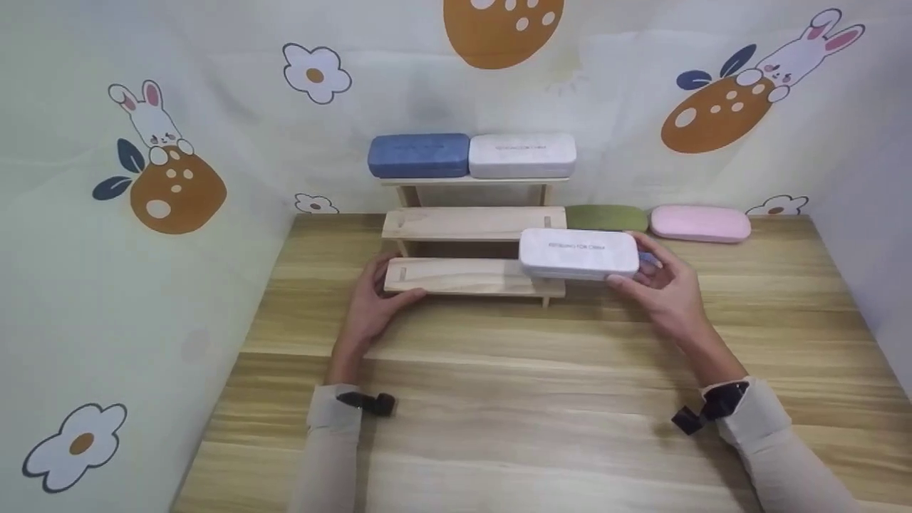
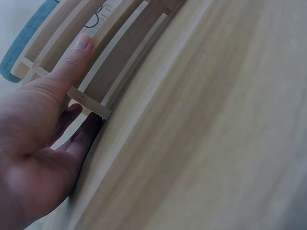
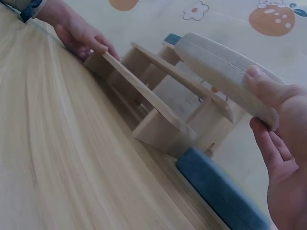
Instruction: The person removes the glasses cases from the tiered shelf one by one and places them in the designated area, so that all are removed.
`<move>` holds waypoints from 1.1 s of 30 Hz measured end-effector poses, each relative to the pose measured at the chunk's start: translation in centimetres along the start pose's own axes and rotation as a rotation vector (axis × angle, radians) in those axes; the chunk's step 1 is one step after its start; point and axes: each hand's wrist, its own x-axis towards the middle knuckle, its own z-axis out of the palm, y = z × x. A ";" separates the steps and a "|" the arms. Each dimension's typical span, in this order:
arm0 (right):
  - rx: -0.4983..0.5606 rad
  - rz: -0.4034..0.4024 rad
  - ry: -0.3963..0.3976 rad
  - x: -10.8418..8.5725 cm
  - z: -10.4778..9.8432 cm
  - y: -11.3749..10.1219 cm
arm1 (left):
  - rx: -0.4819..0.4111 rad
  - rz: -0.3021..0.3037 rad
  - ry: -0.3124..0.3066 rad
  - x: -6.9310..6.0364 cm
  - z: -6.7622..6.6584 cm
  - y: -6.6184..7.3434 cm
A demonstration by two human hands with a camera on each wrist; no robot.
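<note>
A white case (image 1: 578,254) is pinched at its right end by my right hand (image 1: 670,288), above the right part of the wooden rack's bottom step (image 1: 463,276). In the right wrist view the thumb lies on the near side of the white case (image 3: 225,72), with fingers beneath it. My left hand (image 1: 372,303) grips the left end of the bottom step, thumb along its front edge; the left wrist view shows that hand (image 2: 53,124) around the end of the rack (image 2: 91,103). On the top step stand a blue case (image 1: 419,156) and another white case (image 1: 522,156), side by side.
Right of the rack, a green case (image 1: 608,217) and a pink case (image 1: 701,223) lie at the table's back edge. Another blue case (image 3: 220,191) lies on the table beside the rack, mostly hidden behind the right hand in the head view. Printed cloth (image 1: 242,128) hangs behind.
</note>
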 end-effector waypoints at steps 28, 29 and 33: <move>0.241 0.029 0.121 -0.2 -8.0 0.4 | 0.045 -0.022 -0.007 -0.1 -0.1 0.1; 0.254 0.027 0.130 -0.1 -8.3 0.4 | 0.044 -0.023 -0.007 -0.1 -0.1 0.0; 0.286 0.022 0.146 0.0 -9.2 0.4 | 0.026 -0.016 -0.013 0.1 -0.1 -0.1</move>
